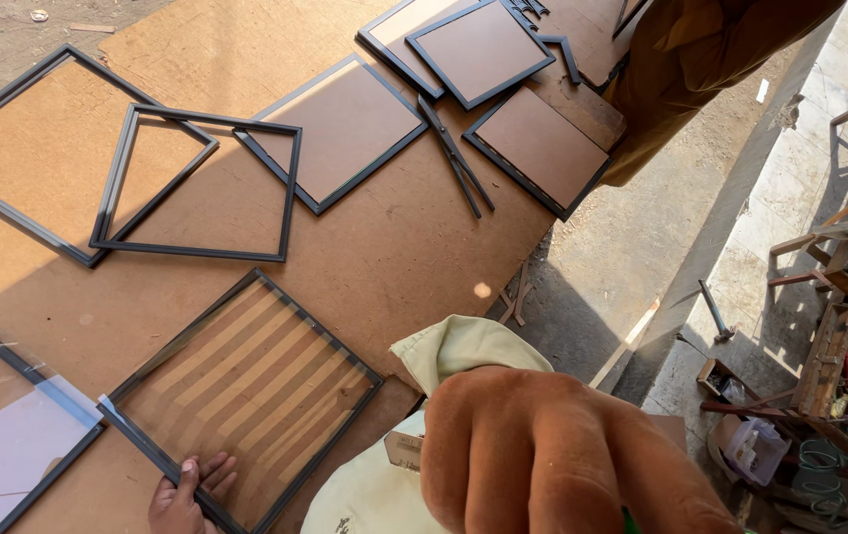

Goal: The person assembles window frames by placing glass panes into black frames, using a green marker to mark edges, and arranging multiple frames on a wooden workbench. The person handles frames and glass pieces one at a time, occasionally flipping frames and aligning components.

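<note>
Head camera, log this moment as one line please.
left hand: fingers on corner of glazed black frame | right hand: closed fist close to camera, contents hidden | board: more black frames laid flat

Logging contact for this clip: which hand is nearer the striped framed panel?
Left. The left hand rests on the striped framed panel's near edge; the right hand is raised close to the camera, apart from it.
</note>
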